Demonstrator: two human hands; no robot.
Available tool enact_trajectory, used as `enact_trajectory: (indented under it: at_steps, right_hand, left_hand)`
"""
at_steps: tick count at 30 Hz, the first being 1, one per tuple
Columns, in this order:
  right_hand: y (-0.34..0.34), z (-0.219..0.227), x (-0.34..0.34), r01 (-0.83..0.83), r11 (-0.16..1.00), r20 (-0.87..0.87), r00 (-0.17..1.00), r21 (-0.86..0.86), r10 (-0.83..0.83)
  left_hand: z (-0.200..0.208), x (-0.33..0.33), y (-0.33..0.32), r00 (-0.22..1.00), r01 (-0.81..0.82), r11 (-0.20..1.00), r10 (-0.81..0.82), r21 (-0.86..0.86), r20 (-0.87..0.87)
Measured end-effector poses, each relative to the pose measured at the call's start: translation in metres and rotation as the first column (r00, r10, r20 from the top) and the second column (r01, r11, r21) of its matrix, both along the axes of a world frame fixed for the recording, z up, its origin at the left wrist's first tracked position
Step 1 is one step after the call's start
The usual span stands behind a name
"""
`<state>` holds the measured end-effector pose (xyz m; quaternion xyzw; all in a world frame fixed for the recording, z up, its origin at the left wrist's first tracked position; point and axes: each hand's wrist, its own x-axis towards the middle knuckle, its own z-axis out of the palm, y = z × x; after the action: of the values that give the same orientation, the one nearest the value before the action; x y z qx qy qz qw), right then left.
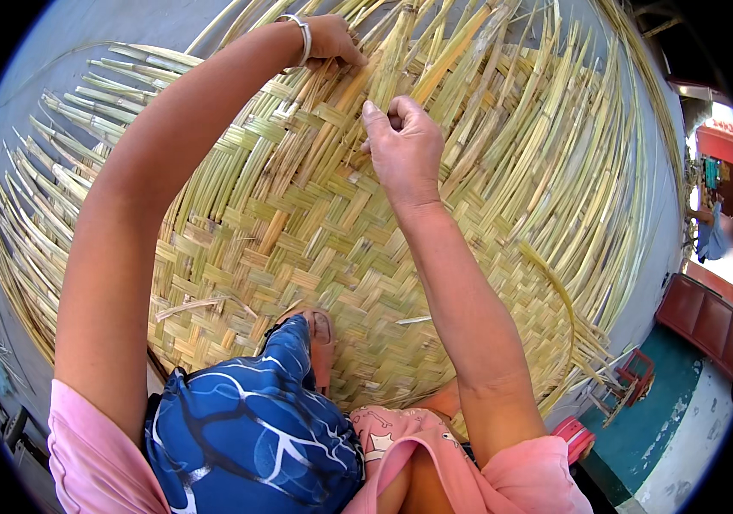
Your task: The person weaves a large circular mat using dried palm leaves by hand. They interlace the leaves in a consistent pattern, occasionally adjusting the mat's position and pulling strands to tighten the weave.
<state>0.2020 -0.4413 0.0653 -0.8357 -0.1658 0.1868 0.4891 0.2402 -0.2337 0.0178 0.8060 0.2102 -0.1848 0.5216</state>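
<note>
A large mat [324, 248] of flat, yellow-green plant strips lies on the ground, its near part woven in a zigzag pattern. Loose strips [555, 163] fan out past the woven part at the left, far and right sides. My left hand [332, 41], with a pale bangle at the wrist, reaches to the far edge, its fingers curled down and closed on the strips. Nearer to me and to the right, my right hand [408, 137] is closed, thumb against forefinger, just over the woven part. What its fingers hold is hidden.
My foot [321, 343] in a sandal rests on the mat, near a broken strip piece [191, 307]. Grey ground [32, 94] surrounds the mat. At the right stand a dark red seat [705, 321] and a small red-framed object [638, 377]. A person [713, 233] is farther off.
</note>
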Motion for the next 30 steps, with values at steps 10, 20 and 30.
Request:
enact_trajectory:
  at_steps: [10,20,30]
  right_hand:
    - [0.009,-0.010,0.002,0.117,0.988,-0.137,0.985,0.102,-0.103]
    - [0.034,-0.037,0.016,-0.121,0.881,0.298,0.913,-0.458,0.280]
    - [0.034,-0.047,0.035,-0.222,0.904,0.084,0.959,-0.364,0.269]
  left_hand:
    - [0.004,-0.017,-0.014,0.968,-0.112,0.975,0.063,0.194,0.244]
    - [-0.007,-0.051,-0.003,0.927,-0.147,0.786,0.322,-0.600,0.195]
    - [-0.029,-0.088,0.016,0.618,-0.495,0.518,0.774,-0.697,0.136]
